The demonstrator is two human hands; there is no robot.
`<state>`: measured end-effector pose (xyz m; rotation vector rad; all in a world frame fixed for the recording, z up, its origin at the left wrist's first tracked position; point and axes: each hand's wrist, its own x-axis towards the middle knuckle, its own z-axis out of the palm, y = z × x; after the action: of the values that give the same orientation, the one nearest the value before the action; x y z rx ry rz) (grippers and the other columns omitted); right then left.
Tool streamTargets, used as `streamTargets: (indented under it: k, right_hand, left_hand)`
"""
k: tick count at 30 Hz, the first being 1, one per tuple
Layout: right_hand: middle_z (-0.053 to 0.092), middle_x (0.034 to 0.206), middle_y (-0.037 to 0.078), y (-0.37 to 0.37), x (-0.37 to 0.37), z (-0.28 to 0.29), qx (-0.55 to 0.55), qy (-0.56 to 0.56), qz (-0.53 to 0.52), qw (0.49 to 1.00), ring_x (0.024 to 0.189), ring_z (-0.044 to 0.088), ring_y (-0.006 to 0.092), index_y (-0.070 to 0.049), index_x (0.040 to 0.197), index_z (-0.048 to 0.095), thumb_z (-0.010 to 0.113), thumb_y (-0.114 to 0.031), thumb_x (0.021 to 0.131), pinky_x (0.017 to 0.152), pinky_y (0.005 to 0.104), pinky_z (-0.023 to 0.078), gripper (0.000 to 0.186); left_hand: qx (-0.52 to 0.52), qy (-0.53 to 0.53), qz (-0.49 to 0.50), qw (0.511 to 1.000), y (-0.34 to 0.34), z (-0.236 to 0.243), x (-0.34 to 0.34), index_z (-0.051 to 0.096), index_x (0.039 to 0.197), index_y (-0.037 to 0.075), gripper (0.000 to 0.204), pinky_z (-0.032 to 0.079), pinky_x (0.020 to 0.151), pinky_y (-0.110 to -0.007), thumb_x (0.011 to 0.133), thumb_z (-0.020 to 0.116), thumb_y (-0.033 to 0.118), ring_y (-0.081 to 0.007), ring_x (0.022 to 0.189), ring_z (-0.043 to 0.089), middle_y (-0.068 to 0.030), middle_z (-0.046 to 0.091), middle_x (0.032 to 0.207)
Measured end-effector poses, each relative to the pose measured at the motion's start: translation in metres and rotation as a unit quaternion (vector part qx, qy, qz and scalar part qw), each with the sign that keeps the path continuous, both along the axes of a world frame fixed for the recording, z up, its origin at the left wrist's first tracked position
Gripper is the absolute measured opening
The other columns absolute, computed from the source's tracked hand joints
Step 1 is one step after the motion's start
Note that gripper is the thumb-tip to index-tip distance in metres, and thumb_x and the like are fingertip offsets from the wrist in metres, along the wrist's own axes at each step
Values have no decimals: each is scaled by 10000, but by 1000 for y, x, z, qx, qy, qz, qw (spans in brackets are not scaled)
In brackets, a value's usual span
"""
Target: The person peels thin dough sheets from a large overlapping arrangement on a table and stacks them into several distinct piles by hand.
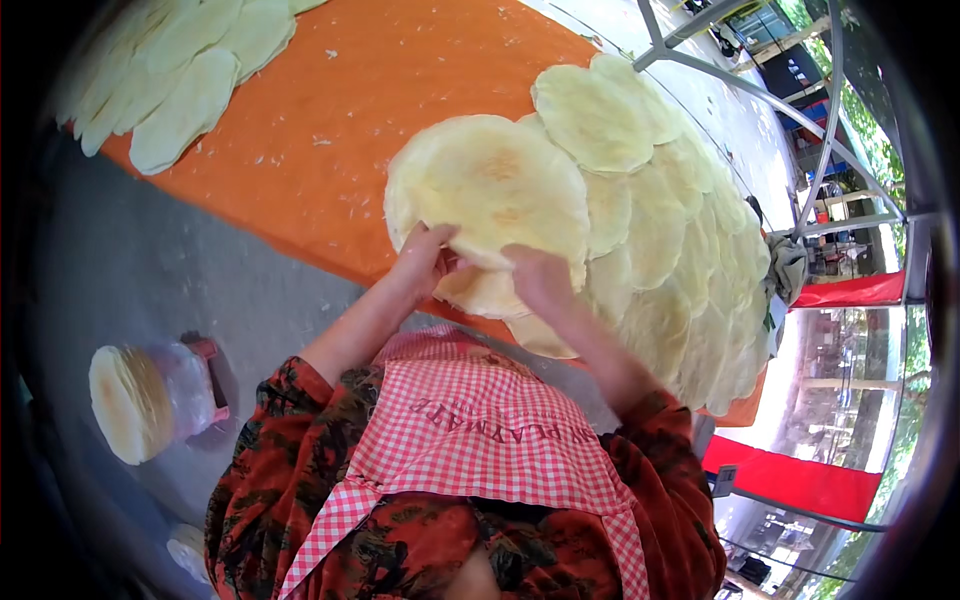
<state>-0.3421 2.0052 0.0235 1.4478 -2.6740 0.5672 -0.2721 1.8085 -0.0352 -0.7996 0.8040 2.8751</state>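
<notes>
A large round flatbread [480,185] with pale brown patches lies at the near edge of the orange-covered table [360,110]. My left hand [425,258] pinches its near edge between thumb and fingers. On the same edge, a little to the right, my right hand [541,280] is closed, its fingertips partly hidden and slightly blurred. Another flatbread [480,293] shows beneath the lifted edge. To the right spreads a wide layer of overlapping thin flatbreads [660,240], some of it under the large one.
More flatbreads [185,115] overlap at the table's far left corner. On the grey floor to the left, a round stack of flatbreads [130,405] rests beside clear plastic wrap [187,385] and a pink stool [212,375]. Metal poles [770,95] stand beyond the table's right side.
</notes>
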Motion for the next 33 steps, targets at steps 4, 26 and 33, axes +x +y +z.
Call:
streamTargets:
  k: [4, 26, 33]
  right_hand:
    - [598, 695, 261, -30, -64, 124, 16, -96, -59, 994, 648, 609, 389, 23, 719, 621, 580, -95, 749, 592, 458, 473, 128]
    - [565, 1269, 141, 109, -142, -102, -360, -722, -224, 547, 1155, 546, 289, -6, 1299, 484, 586, -297, 913, 1000, 438, 433, 494]
    - [577, 1223, 123, 86, -127, -87, -309, -624, -291, 656, 1107, 565, 279, 16, 1276, 488, 663, -183, 853, 966, 419, 450, 500]
  left_hand:
    - [-11, 168, 56, 984, -11, 41, 3, 338, 1377, 76, 565, 466, 919, -474, 916, 557, 321, -267, 1102, 534, -131, 494, 1246]
    - [-65, -98, 79, 990, -10, -25, 19, 486, 1267, -26, 452, 510, 871, -510, 862, 601, 136, -351, 1004, 618, -199, 616, 1136]
    - [-158, -60, 35, 985, -13, -38, 20, 477, 1271, -37, 427, 512, 900, -482, 862, 563, 52, -334, 1035, 620, -200, 604, 1170]
